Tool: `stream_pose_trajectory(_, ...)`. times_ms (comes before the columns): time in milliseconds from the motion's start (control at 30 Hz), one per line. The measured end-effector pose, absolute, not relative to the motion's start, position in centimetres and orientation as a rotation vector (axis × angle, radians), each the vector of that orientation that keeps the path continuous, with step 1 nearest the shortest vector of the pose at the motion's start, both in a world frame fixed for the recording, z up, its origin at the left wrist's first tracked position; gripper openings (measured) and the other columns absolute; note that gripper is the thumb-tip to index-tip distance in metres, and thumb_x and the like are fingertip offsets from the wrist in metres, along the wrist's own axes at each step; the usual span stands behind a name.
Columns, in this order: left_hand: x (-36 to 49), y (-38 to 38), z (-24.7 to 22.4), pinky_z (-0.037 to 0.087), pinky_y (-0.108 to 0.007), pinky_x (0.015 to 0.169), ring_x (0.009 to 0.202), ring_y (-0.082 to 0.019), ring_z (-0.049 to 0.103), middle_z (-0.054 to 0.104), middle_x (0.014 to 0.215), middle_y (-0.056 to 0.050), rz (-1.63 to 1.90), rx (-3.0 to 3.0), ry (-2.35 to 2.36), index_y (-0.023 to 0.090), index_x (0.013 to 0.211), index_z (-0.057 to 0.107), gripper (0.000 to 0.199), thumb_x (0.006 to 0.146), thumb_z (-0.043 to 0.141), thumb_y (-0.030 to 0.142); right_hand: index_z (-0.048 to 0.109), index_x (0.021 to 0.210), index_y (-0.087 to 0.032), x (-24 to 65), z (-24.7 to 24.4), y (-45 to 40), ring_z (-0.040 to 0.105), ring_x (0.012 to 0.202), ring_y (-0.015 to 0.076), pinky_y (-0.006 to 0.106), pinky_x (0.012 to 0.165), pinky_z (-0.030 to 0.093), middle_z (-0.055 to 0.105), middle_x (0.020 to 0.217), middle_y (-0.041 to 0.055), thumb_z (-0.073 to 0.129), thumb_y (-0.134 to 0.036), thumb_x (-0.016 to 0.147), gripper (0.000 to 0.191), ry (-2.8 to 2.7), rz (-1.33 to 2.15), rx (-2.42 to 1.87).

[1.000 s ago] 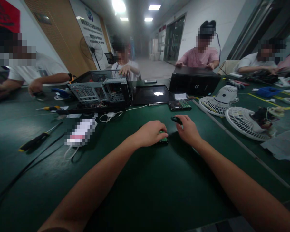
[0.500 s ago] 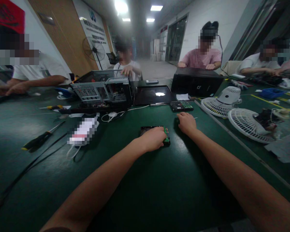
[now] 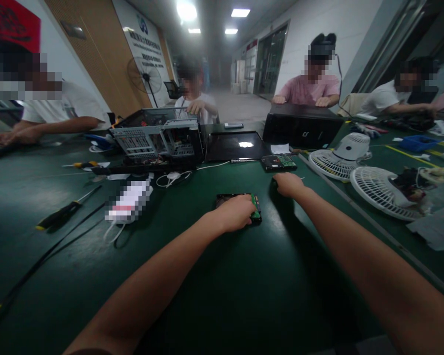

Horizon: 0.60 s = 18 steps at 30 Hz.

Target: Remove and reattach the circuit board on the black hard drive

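Observation:
A hard drive with a green circuit board (image 3: 257, 213) lies on the green table in the middle. My left hand (image 3: 236, 213) rests over it, fingers curled round its right part and hiding much of its top. To the right and a little farther off, my right hand (image 3: 287, 185) is closed low over the table. It grips a small dark object, mostly hidden, with a thin pale shaft sticking out to the right. Just beyond this hand lies a second hard drive (image 3: 279, 163) with its circuit board up.
An open computer case (image 3: 155, 143) and a black panel (image 3: 237, 146) stand beyond. A screwdriver (image 3: 61, 214) and a white device (image 3: 129, 199) lie left. Fan parts (image 3: 333, 163) are at right. Several people sit around, one behind a black case (image 3: 301, 127).
My right hand has turned slightly, its wrist now higher and its fingers lower. My left hand stays on the hard drive. The view has shifted a little.

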<state>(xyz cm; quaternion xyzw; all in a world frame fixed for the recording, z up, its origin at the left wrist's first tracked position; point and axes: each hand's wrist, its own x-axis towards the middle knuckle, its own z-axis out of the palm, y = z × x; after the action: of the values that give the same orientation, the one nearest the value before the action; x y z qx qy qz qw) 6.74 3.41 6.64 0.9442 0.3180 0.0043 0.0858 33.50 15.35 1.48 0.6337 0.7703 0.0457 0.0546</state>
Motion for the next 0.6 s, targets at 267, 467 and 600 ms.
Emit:
stream_pose_trajectory(267,6.7,3.5,6.3,0.051,-0.037,0.088,0.107,-0.028,0.064,0.065,0.115,-0.014,0.022,2.826,0.943,0.015,0.114,0.073,0.027,0.088,0.073,0.023,0.070,0.125,-0.017,35.3,0.8,11.6,0.064,0.123,0.0318,0.043,0.105,0.049,0.068,0.134,0.0152,0.061,-0.007,0.077,0.049,2.501,0.251,1.894)
stream_pose_trajectory(467,6.7,3.6,6.1,0.051,-0.035,0.087,0.106,-0.027,0.064,0.065,0.114,-0.014,0.014,2.832,0.939,0.014,0.111,0.074,0.024,0.088,0.073,0.023,0.058,0.142,-0.016,38.3,-0.9,11.2,0.054,0.136,0.0294,0.044,0.113,0.044,0.059,0.147,0.0127,0.056,-0.005,0.079,0.065,2.511,0.420,2.288)
stream_pose_trajectory(600,6.8,3.5,6.2,0.051,-0.036,0.086,0.105,-0.028,0.064,0.065,0.113,-0.014,0.021,2.826,0.956,0.014,0.110,0.074,0.024,0.087,0.074,0.021,0.060,0.141,-0.017,39.6,-1.5,12.3,0.058,0.131,0.0307,0.043,0.110,0.046,0.063,0.143,0.0112,0.056,-0.005,0.078,0.064,2.512,0.301,2.254)
